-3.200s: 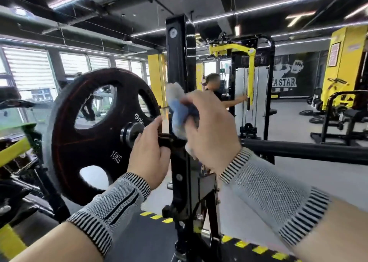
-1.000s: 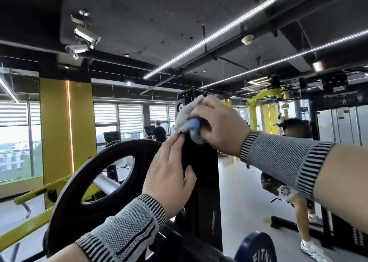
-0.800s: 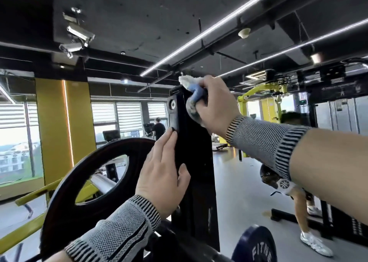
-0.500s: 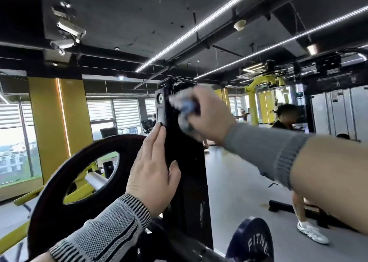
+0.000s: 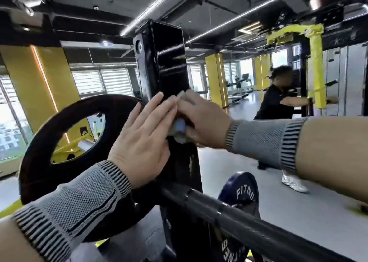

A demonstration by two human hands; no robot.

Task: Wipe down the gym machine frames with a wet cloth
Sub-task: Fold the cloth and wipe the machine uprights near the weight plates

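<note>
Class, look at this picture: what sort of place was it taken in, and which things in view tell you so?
A gym, almost certainly. A weight plate sits on a barbell resting against a black upright, and treadmills stand by the windows in the background.

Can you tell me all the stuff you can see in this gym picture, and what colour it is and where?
upright post: one, glossy black, centre
cloth: one, blue and grey, pressed on the post
weight plate: one, black, left of the post
barbell bar: one, black, running to lower right
smaller plate: one, dark blue with white letters, behind the bar
cable machine: one, yellow and black, far right
person: one, black top, white shoes, at that machine
pillars: several, yellow, by the windows
treadmills: blurred, far back
left hand: fingers flat on the post, grey striped cuff
right hand: grips the cloth, grey striped cuff
</note>
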